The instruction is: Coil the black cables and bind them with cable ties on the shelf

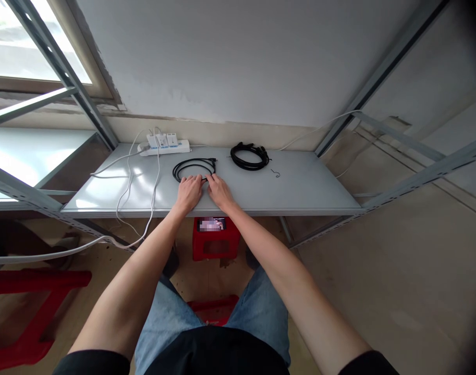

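A black cable point(177, 167) lies in a loose coil on the grey metal shelf point(300, 190). At the coil's near side, my left hand point(190, 192) and my right hand point(219, 191) sit close together, fingers closed on the cable. Their fingertips hide that stretch of it. Behind and to the right rests a second black cable point(250, 165), thicker and wound in a ring, which neither hand touches. Right of that ring lies a short, thin, bent dark tie point(276, 173).
A white power strip point(169, 148) with chargers stands at the back left. White cords point(155, 182) run from it over the front edge. Below are a red stool point(216, 250) with a phone point(211, 224) on it and another red stool point(34, 312). Metal uprights point(339, 133) frame the shelf.
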Tool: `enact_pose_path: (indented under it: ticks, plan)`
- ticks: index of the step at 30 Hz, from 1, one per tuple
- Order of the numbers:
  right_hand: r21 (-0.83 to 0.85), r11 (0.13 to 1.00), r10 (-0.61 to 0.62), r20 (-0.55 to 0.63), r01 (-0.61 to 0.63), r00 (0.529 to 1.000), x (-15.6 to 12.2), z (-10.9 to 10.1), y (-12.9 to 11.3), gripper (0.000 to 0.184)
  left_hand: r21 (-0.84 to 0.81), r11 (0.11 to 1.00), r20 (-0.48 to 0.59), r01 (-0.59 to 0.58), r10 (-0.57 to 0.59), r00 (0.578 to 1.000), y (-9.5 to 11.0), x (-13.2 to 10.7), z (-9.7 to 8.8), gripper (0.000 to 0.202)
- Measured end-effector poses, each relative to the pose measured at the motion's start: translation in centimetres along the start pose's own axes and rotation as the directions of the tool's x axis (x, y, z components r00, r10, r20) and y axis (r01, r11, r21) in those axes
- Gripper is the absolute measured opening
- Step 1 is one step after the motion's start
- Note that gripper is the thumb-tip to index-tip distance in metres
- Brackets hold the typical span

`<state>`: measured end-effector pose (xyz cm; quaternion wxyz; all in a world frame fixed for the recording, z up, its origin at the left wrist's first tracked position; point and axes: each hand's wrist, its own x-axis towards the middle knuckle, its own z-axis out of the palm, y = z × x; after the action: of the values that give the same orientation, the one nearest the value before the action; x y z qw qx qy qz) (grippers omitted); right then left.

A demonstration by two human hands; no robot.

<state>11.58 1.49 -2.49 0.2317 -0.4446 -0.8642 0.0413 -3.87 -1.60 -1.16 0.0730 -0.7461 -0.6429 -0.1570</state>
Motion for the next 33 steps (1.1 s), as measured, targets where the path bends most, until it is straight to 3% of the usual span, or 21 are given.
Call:
enact_pose_path:
  ticks: [12,19,33]
  plan:
    - [-0.047,0.997,0.066,0.059,-0.064,0.996,-0.1,-0.8,-0.8,0.042,-0.019,1.000,0.011,0.004,-0.004,1.000,0.0,0.1,0.1,0.037]
    - [-0.011,0.994,0.107,0.109,-0.106,0.988,0.0,-1.0,-0.8,0.043,-0.042,0.999,0.071,-0.002,0.005,0.997,0.0,0.3,0.5,0.037]
    - [0.071,0.986,0.155,-0.060,-0.150,0.986,-0.1,0.5,0.7,0.031,-0.065,0.998,0.066,-0.001,0.005,0.998,0.2,0.4,0.7,0.033]
